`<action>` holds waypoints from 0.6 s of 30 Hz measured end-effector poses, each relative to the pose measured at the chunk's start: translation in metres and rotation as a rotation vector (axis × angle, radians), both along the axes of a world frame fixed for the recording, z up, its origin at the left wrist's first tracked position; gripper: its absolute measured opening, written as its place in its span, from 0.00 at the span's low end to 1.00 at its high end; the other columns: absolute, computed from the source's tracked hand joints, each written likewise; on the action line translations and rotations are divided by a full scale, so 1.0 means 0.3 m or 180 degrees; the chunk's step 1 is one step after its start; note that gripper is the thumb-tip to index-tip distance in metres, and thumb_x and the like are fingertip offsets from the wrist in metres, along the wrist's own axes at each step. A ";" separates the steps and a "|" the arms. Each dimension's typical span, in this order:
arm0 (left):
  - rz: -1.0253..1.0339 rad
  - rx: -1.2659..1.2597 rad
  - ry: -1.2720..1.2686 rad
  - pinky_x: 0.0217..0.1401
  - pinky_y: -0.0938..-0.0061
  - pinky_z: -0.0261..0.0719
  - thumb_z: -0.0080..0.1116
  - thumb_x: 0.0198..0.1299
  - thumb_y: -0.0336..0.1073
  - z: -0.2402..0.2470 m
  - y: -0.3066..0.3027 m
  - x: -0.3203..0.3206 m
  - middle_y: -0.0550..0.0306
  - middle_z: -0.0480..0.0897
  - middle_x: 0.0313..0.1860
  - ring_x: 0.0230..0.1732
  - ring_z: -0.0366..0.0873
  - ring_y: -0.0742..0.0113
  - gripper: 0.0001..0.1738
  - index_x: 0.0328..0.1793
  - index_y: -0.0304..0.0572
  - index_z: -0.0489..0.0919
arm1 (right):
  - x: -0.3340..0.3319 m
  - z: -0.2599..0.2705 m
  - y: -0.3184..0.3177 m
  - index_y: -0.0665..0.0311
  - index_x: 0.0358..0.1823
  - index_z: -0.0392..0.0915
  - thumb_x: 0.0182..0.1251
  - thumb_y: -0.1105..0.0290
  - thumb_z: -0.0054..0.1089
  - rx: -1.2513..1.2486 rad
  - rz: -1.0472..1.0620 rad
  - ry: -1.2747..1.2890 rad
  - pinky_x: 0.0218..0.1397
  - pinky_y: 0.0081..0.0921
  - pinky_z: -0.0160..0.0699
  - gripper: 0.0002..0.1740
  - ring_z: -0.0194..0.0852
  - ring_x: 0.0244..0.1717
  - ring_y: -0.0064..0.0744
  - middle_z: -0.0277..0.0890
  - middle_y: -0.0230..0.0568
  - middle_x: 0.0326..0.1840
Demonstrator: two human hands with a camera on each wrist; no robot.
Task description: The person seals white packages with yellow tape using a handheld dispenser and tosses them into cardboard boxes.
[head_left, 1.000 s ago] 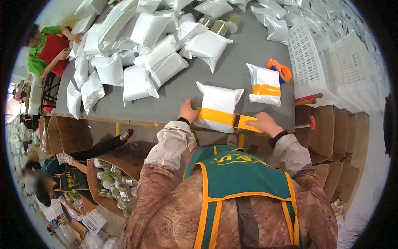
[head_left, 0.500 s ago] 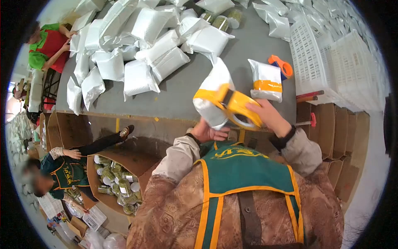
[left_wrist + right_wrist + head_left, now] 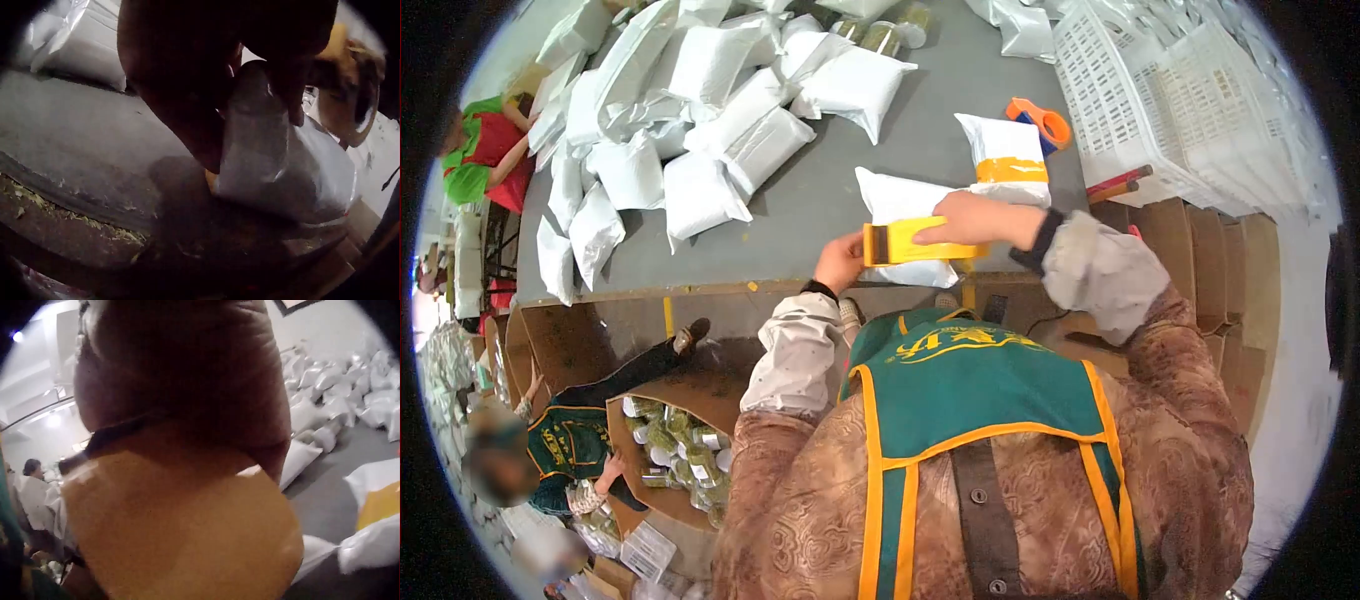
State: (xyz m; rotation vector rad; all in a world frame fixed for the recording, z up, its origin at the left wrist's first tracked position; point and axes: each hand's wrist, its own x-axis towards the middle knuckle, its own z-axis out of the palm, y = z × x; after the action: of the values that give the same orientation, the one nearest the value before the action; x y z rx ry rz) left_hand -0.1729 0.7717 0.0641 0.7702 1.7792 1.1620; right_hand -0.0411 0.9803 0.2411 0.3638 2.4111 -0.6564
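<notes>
At the near table edge lies a white padded mailer, partly covered by my hands. My left hand grips its left end; the left wrist view shows the dark fingers around the glossy mailer. With my right hand I hold a yellow tape roll in a dispenser across the mailer, its dark front edge beside my left fingers. The right wrist view shows the roll's flat orange side below my hand. A second mailer, banded with yellow tape, lies just beyond my right hand.
An orange-and-blue tape dispenser lies by the taped mailer. White mailers pile up on the left, with several jars at the back. White baskets stand right. Below, a carton of jars sits near another person.
The mailer was lifted and tilted, then came back down to the table edge. My right hand carried the tape roll from its right side over to its left end, where my left hand holds.
</notes>
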 end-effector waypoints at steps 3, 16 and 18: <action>-0.0310 -0.0893 0.0291 0.47 0.77 0.77 0.69 0.52 0.31 0.141 0.013 -0.010 0.61 0.84 0.41 0.41 0.79 0.74 0.27 0.60 0.37 0.76 | 0.236 0.092 0.161 0.71 0.46 0.79 0.63 0.39 0.52 0.0078 -0.0098 -0.0040 0.56 0.42 0.69 0.36 0.72 0.52 0.54 0.76 0.60 0.48; -0.1126 -0.0052 -0.0733 0.57 0.75 0.72 0.65 0.59 0.34 0.011 0.072 -0.020 0.59 0.81 0.53 0.50 0.76 0.74 0.26 0.62 0.34 0.73 | 0.253 -0.071 0.009 0.66 0.35 0.84 0.53 0.52 0.59 0.1140 -0.0168 -0.0093 0.42 0.42 0.81 0.22 0.83 0.40 0.46 0.83 0.48 0.36; -0.1187 -0.0146 -0.0565 0.58 0.75 0.72 0.65 0.59 0.34 0.018 0.065 -0.029 0.60 0.81 0.52 0.50 0.75 0.74 0.25 0.61 0.33 0.75 | 0.241 -0.134 -0.019 0.64 0.35 0.84 0.52 0.53 0.59 0.1518 0.0059 -0.0166 0.40 0.41 0.81 0.21 0.84 0.39 0.46 0.83 0.47 0.36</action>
State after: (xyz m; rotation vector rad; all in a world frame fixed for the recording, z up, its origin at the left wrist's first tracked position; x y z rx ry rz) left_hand -0.1816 0.7911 0.0694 0.8972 1.4360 0.9070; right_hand 0.0313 0.9745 0.2010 0.5420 2.4987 -0.0516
